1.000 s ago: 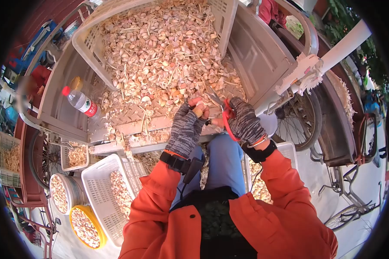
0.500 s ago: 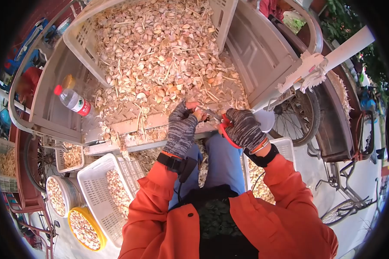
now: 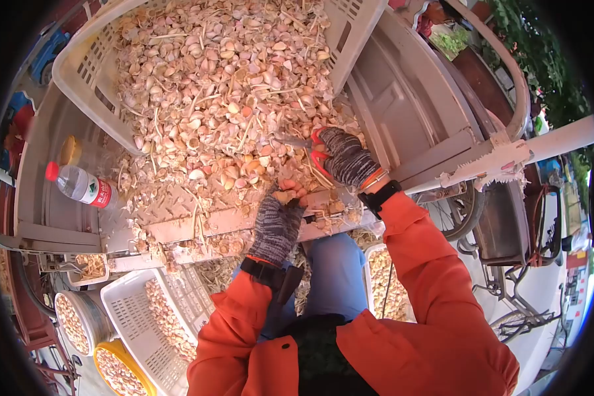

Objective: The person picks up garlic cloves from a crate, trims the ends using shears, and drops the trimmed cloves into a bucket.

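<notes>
My right hand (image 3: 351, 158), in a grey knit fingerless glove, grips red-handled scissors (image 3: 319, 158). Their blades point left, into the heap of loose garlic cloves (image 3: 224, 86). Lower and to the left, my left hand (image 3: 277, 221) wears a matching glove. Its bare fingertips are curled together around a pale piece of garlic (image 3: 284, 197), partly hidden by the fingers. This hand is just above the front edge of the cart bed (image 3: 171, 230), apart from the scissors.
A white crate (image 3: 89, 76) lies tipped around the heap. A water bottle (image 3: 82, 186) rests at the left. Below stand a white basket (image 3: 135, 317), a white bucket (image 3: 89, 313) and a yellow tub (image 3: 129, 356), all with garlic. A metal side panel (image 3: 409, 99) rises at the right.
My hands have come apart. The right hand with the scissors has moved up over the garlic heap, while the left hand has dropped slightly lower. The view has shifted a little.
</notes>
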Action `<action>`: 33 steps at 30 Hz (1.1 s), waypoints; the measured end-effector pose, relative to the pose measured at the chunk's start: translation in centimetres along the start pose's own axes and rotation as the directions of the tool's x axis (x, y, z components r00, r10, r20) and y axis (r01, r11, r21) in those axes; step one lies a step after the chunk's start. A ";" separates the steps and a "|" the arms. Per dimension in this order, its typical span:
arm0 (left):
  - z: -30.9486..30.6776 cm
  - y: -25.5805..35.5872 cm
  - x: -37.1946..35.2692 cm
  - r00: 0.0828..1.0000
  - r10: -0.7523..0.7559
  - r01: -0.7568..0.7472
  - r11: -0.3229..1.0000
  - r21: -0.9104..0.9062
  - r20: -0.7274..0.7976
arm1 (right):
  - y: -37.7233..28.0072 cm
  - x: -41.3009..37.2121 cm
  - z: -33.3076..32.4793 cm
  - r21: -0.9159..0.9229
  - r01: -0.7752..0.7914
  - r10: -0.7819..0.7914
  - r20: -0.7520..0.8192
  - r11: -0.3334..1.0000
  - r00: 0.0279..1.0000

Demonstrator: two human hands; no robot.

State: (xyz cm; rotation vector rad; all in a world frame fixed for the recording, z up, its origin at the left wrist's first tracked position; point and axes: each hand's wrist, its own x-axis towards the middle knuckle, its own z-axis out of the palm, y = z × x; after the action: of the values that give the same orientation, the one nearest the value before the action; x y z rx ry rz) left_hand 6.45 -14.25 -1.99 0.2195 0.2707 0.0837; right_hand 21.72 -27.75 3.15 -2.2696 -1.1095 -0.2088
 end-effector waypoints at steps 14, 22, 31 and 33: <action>2.6 0.0 -2.6 0.987 0.138 -0.161 0.798 0.580 0.084 | -7.3 -2.9 -1.1 0.105 -0.149 0.156 -0.058 0.983 0.986; 0.8 0.7 -6.7 0.936 -0.047 -0.343 0.094 0.935 0.348 | -9.2 -8.3 -4.1 0.448 -0.544 0.334 0.466 0.710 0.819; 2.1 1.1 -1.7 0.993 -0.114 0.106 0.966 0.235 0.019 | -2.2 -6.1 -3.9 -0.076 -0.485 0.472 -0.143 0.871 0.870; 2.8 0.5 0.5 0.991 -0.134 0.136 0.976 0.172 -0.026 | 0.7 -2.5 -2.2 -0.060 -0.455 0.415 -0.318 0.889 0.852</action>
State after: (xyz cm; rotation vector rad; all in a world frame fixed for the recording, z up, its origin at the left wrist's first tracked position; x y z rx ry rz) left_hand 7.68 -14.30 0.61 0.3727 0.3068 -0.0735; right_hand 20.95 -31.00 3.69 -2.4374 -0.4160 -0.4325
